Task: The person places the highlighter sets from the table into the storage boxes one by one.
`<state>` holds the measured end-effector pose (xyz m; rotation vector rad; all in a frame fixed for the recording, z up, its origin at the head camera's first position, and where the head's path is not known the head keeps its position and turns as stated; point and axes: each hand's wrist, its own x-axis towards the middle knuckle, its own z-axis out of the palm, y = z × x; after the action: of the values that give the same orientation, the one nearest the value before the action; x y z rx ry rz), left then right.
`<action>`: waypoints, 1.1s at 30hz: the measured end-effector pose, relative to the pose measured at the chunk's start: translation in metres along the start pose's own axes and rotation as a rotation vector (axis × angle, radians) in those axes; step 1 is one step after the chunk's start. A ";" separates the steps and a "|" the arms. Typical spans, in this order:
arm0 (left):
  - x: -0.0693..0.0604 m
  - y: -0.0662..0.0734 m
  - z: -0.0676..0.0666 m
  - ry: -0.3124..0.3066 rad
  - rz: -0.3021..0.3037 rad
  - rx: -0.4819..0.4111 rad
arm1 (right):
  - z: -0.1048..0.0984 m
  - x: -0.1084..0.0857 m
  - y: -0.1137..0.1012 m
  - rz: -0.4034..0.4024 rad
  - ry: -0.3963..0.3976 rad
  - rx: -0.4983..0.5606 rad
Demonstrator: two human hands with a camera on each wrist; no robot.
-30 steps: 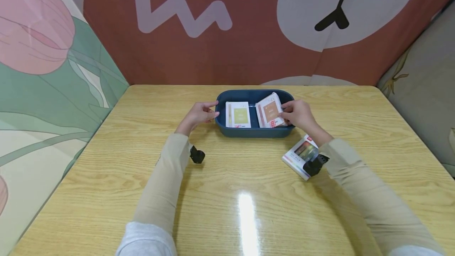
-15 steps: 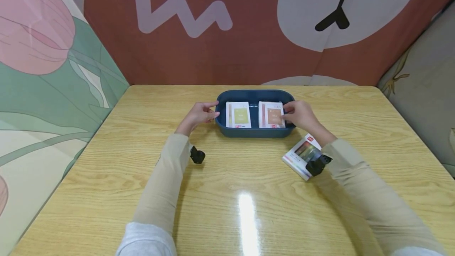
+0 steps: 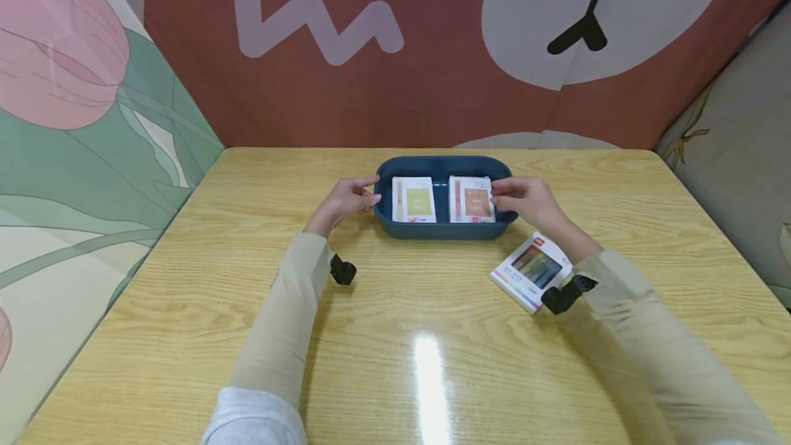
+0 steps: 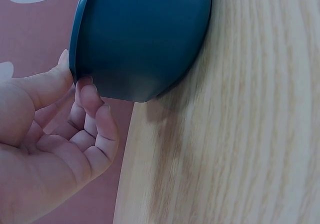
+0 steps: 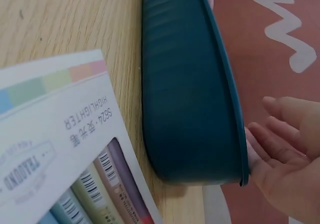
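Note:
A dark blue oval basket (image 3: 440, 231) stands near the table's back edge. My left hand (image 3: 346, 201) pinches its left rim between thumb and fingers, as the left wrist view shows on the basket (image 4: 145, 38). Inside lie two white packs side by side, one with a yellow-green square (image 3: 414, 200), one with an orange square (image 3: 472, 200). My right hand (image 3: 533, 203) is over the basket's right end, fingers extended beside the orange pack. In the right wrist view, that hand (image 5: 290, 154) holds nothing visible, fingers apart at the rim.
A white highlighter box (image 3: 533, 272) with a clear window lies tilted on the wooden table (image 3: 383, 335), in front of the basket's right end and beside my right wrist. Behind the table hangs a red-brown printed cloth (image 3: 371, 101).
The orange pack, tilted a second ago, now lies straight in the basket. My right hand has let go of it and moved slightly right. My left hand has stayed at the rim.

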<state>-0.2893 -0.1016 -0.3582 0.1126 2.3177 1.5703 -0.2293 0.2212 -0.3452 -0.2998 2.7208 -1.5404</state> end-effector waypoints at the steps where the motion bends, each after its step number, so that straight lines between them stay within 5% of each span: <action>1: 0.000 0.000 0.000 0.002 0.001 -0.003 | -0.001 -0.001 0.001 0.005 -0.002 0.046; 7: -0.001 0.000 0.001 -0.005 0.003 -0.018 | -0.003 -0.007 0.007 -0.031 0.011 0.142; 20: -0.002 0.000 0.001 -0.008 0.003 -0.024 | -0.004 -0.029 0.006 -0.230 0.048 -0.023; 27: -0.002 0.000 0.000 -0.006 -0.002 -0.020 | -0.001 -0.051 -0.024 -0.344 0.079 -0.117; 33: -0.003 0.000 0.000 -0.007 0.000 -0.023 | -0.001 -0.058 -0.026 -0.384 0.129 -0.198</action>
<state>-0.2868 -0.1023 -0.3577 0.1129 2.2931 1.5939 -0.1681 0.2192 -0.3281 -0.7928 3.0621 -1.3988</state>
